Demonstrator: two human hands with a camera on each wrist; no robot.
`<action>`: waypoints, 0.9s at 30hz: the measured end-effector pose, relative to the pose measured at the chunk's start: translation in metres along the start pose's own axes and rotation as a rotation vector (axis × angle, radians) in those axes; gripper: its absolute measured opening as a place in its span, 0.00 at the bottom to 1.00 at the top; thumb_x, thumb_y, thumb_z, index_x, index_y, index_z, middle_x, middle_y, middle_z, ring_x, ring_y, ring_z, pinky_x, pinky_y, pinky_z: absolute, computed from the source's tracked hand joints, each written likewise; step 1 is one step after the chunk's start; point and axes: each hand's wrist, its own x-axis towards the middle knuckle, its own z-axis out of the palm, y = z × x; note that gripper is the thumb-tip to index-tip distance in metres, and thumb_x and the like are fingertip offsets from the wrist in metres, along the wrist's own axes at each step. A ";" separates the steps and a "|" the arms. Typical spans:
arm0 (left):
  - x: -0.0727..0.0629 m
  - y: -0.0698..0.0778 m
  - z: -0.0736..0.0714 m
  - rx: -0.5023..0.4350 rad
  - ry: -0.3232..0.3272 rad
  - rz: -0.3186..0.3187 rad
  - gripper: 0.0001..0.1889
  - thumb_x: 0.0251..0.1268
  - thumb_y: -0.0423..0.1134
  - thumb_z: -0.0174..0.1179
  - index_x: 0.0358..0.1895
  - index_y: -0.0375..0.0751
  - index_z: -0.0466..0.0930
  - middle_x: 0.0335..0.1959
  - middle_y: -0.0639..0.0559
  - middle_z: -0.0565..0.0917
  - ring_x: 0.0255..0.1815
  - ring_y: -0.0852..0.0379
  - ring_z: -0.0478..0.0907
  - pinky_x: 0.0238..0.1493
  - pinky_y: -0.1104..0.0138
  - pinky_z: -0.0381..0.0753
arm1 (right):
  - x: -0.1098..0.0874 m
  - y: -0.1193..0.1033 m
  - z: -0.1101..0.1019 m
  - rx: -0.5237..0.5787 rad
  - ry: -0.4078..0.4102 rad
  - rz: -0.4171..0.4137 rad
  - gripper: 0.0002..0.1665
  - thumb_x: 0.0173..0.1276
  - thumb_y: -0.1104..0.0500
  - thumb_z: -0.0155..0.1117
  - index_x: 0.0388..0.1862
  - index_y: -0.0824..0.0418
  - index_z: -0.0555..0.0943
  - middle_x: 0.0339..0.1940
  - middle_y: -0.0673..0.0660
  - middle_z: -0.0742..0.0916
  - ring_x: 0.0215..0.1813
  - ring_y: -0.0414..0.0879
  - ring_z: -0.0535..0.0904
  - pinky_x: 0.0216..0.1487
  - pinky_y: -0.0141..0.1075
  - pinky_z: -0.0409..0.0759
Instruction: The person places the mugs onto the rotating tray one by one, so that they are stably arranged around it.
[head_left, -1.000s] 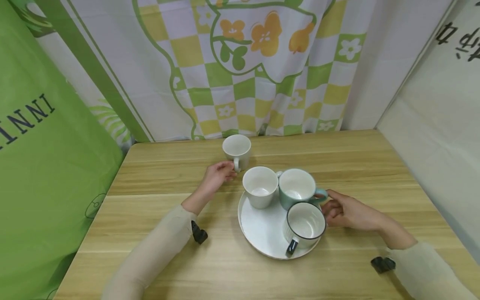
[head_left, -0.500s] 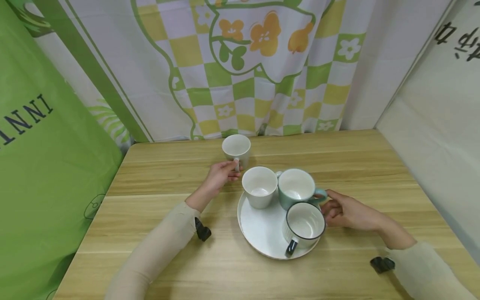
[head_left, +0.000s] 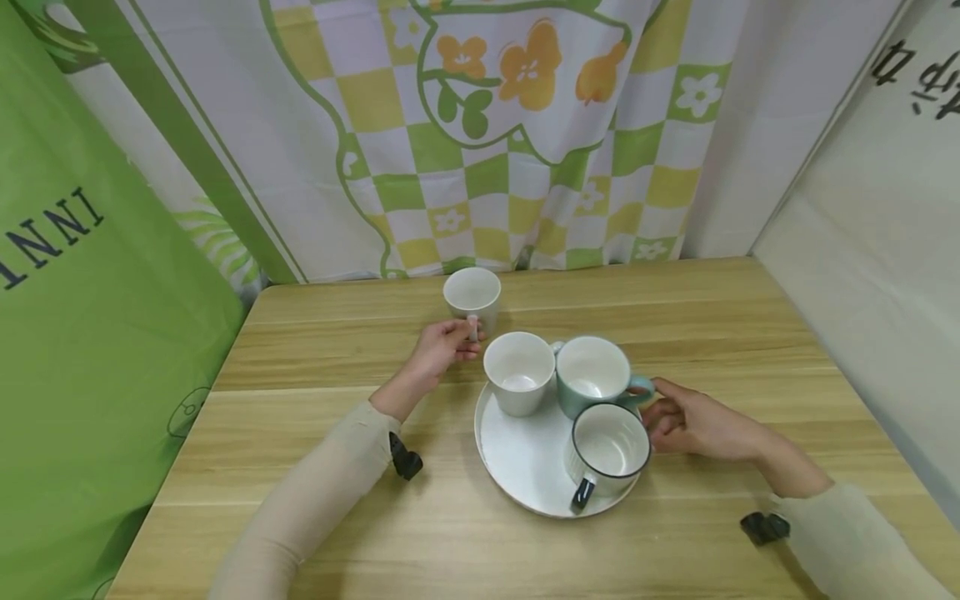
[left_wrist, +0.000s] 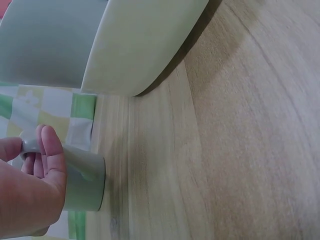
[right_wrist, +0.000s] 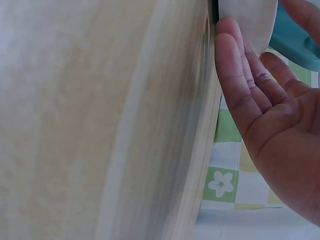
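In the head view, a white mug (head_left: 472, 293) stands at the back of the table. My left hand (head_left: 444, 343) pinches its handle between thumb and fingers, as the left wrist view of the hand (left_wrist: 42, 177) also shows. A round white tray (head_left: 517, 467) bears a white mug (head_left: 517, 367), a teal mug (head_left: 576, 402) and a black-rimmed mug (head_left: 611, 454). My right hand (head_left: 693, 425) is at the tray's right side, close to the teal handle. In the right wrist view this hand (right_wrist: 280, 110) has its fingers extended, their tips beside a white wall.
The wooden table (head_left: 352, 517) runs back to a checked curtain (head_left: 487, 192). A green cloth (head_left: 112, 350) hangs on the left, a white one (head_left: 862, 250) on the right. Black wrist mounts (head_left: 405, 458) hang from the sleeves.
My left hand has moved slightly right and its fingers have closed on the white mug's handle. The right hand, tray and mugs stay in place.
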 end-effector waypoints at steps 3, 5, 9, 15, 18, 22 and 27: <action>0.000 0.000 0.001 -0.013 0.004 -0.006 0.20 0.77 0.43 0.55 0.54 0.25 0.78 0.41 0.46 0.85 0.31 0.64 0.81 0.36 0.73 0.84 | 0.000 -0.001 0.000 0.001 0.001 -0.002 0.40 0.67 0.63 0.68 0.71 0.68 0.59 0.48 0.66 0.85 0.42 0.40 0.85 0.41 0.33 0.84; 0.001 0.000 0.001 -0.024 0.008 -0.010 0.20 0.76 0.43 0.55 0.54 0.25 0.79 0.40 0.46 0.85 0.30 0.64 0.81 0.36 0.73 0.84 | 0.000 -0.001 0.000 0.002 0.001 -0.009 0.39 0.67 0.63 0.68 0.71 0.68 0.59 0.48 0.66 0.85 0.42 0.40 0.85 0.41 0.33 0.84; 0.002 -0.001 0.001 -0.029 0.020 -0.008 0.19 0.76 0.43 0.56 0.52 0.25 0.79 0.38 0.48 0.85 0.28 0.65 0.80 0.34 0.73 0.84 | 0.000 -0.001 0.001 0.002 -0.001 -0.028 0.38 0.68 0.64 0.67 0.71 0.67 0.60 0.48 0.66 0.86 0.42 0.40 0.85 0.42 0.33 0.85; 0.001 -0.001 0.001 -0.015 0.034 0.000 0.18 0.75 0.43 0.57 0.50 0.26 0.80 0.35 0.52 0.85 0.29 0.64 0.80 0.34 0.73 0.83 | -0.001 0.000 0.001 0.009 -0.001 -0.048 0.37 0.68 0.64 0.66 0.70 0.68 0.60 0.47 0.66 0.86 0.42 0.40 0.85 0.41 0.33 0.85; 0.001 0.000 0.000 -0.004 0.029 0.001 0.18 0.75 0.43 0.57 0.50 0.26 0.80 0.36 0.51 0.85 0.29 0.64 0.80 0.35 0.73 0.83 | -0.001 0.001 0.001 0.011 0.000 -0.056 0.36 0.68 0.65 0.66 0.70 0.68 0.60 0.47 0.66 0.86 0.42 0.40 0.85 0.41 0.33 0.85; -0.001 0.000 -0.003 0.016 0.015 0.002 0.19 0.76 0.43 0.56 0.51 0.26 0.80 0.39 0.49 0.85 0.30 0.64 0.80 0.35 0.73 0.83 | -0.001 0.001 0.002 0.010 -0.001 -0.063 0.36 0.68 0.65 0.66 0.70 0.69 0.60 0.47 0.67 0.85 0.41 0.40 0.85 0.41 0.33 0.85; -0.002 -0.001 -0.006 0.019 -0.006 -0.003 0.19 0.76 0.44 0.55 0.51 0.26 0.79 0.39 0.50 0.83 0.31 0.64 0.79 0.35 0.74 0.82 | -0.001 0.001 0.002 0.011 -0.005 -0.065 0.36 0.69 0.65 0.65 0.70 0.69 0.59 0.47 0.67 0.85 0.41 0.40 0.85 0.41 0.34 0.85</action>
